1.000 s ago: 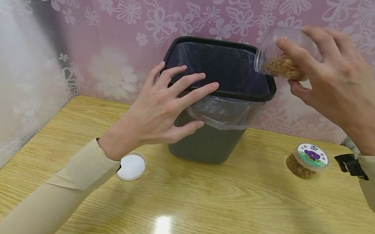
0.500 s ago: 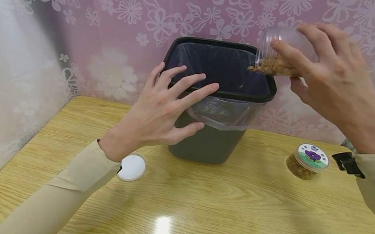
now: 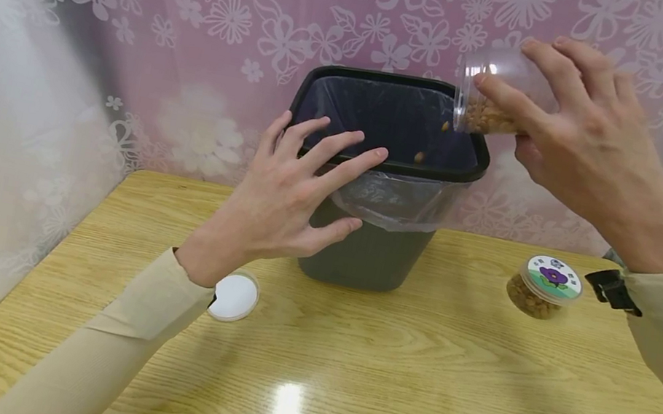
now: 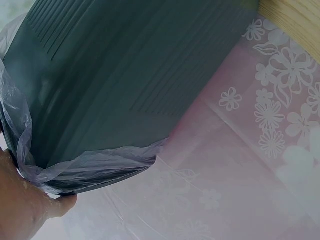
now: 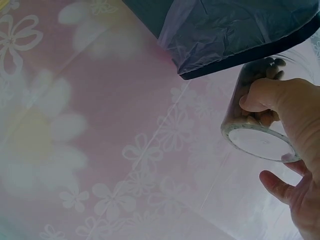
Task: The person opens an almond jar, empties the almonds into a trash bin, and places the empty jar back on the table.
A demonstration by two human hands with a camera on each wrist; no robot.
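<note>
Firstly, a round white lid (image 3: 236, 298) lies flat at the near left of the wooden table (image 3: 366, 391), while a lidded jar (image 3: 543, 289) stands somewhat farther off to the right. Beyond the lid, the left hand (image 3: 280, 194) rests across the near left edge of the grey bin (image 3: 370, 254), its fingers spread apart. Farther still, before the floral curtain (image 3: 260, 9), the right hand (image 3: 596, 139) has fingers and thumb clamped round an open jar (image 3: 515, 71), tipped sideways over the bin's right edge, nuts (image 3: 488, 119) inside and two loose nuts (image 3: 419, 157) below its mouth.
</note>
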